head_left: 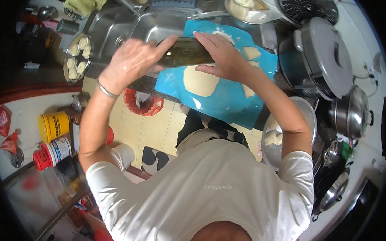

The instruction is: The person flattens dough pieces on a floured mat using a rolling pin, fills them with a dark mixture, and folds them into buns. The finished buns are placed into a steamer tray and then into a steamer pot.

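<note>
A dark green glass bottle point(186, 52) lies sideways between my two hands, over the far edge of a flat sheet of dough point(200, 82). My left hand point(141, 56) grips its left end, with a metal bangle on the wrist. Across its right end my right hand point(225, 59) is laid, fingers stretched along the glass. Whether the bottle presses on the dough cannot be told. Beneath is a blue mat point(212, 105), dusted with loose flour point(224, 35) at the back. Cut dough pieces point(251, 53) rest along the mat's right side, partly behind my right forearm.
Left of the mat is a double steel sink point(102, 34), with a plate of several round dough pieces point(77, 59) by its edge. A large lidded pot point(313, 57) stands right. A metal bowl point(289, 149) with dough sits beside my right elbow. A red-lined bin point(142, 102) stands below the counter.
</note>
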Available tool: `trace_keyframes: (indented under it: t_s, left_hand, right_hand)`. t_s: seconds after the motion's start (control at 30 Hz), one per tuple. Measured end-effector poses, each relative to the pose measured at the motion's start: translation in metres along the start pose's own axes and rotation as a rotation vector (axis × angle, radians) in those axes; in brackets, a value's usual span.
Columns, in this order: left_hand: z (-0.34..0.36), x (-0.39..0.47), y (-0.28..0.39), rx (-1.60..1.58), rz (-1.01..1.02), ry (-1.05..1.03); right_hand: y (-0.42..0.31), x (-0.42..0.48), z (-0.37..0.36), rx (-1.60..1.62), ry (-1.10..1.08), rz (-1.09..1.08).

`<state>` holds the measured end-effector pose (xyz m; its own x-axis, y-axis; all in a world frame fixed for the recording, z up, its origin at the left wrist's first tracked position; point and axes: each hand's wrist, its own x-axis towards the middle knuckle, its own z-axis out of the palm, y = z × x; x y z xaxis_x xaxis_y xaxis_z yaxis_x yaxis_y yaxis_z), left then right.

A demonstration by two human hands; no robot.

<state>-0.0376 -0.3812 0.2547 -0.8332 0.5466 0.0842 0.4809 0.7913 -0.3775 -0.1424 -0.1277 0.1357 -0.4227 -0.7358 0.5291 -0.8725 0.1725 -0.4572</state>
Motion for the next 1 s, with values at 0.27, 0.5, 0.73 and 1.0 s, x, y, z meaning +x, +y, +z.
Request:
trace_keyframes:
  t_s: [0.27,0.5,0.73,1.0]
  left_hand:
    - [-0.060,0.138,0.077,0.389,0.546,0.157]
    - [-0.090,0.180,0.127,0.007,0.652,0.625]
    - [0.087,0.073,0.077,-0.923,-0.310,0.445]
    - [0.208,0.010,0.105,-0.964,-0.589,0.289]
  right_hand:
    - [-0.012,-0.093,-0.048,0.077,0.289,0.322]
    - [0.016,-0.143,-0.075,0.010,0.560,0.496]
    - [0.055,-0.148,-0.057,0.059,0.698,0.764]
    - [0.111,-0.165,-0.033,-0.095,0.764,0.866]
